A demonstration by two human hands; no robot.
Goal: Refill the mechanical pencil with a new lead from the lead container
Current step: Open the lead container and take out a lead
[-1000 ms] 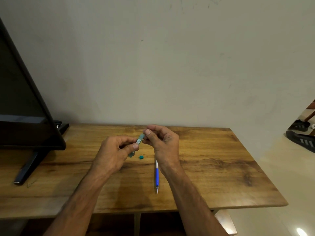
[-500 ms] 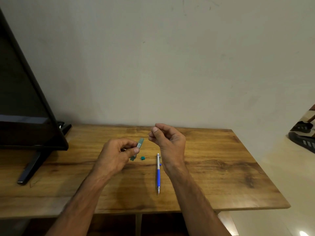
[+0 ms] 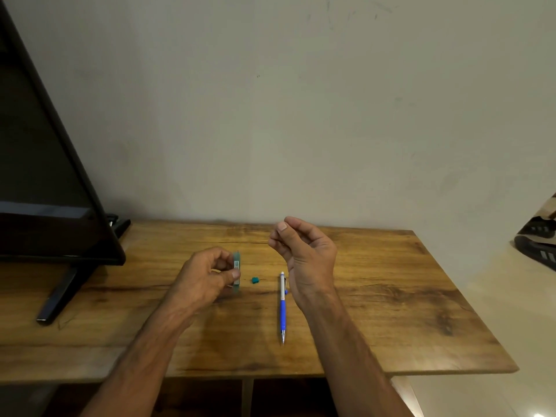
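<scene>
Lifted right hand (image 3: 304, 254) pinches, contents unclear; left fingers (image 3: 235, 274) grip upright lead container (image 3: 236, 271).

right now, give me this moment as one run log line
left hand: holds lead container upright | right hand: raised, fingertips pinched, lead not discernible | pencil: flat on table | teal cap: off, on table

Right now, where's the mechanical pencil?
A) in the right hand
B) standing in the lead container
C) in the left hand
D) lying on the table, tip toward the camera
D: the mechanical pencil lies flat on the table beside the right hand, its metal tip toward the camera; the left hand holds the lead container.
</scene>
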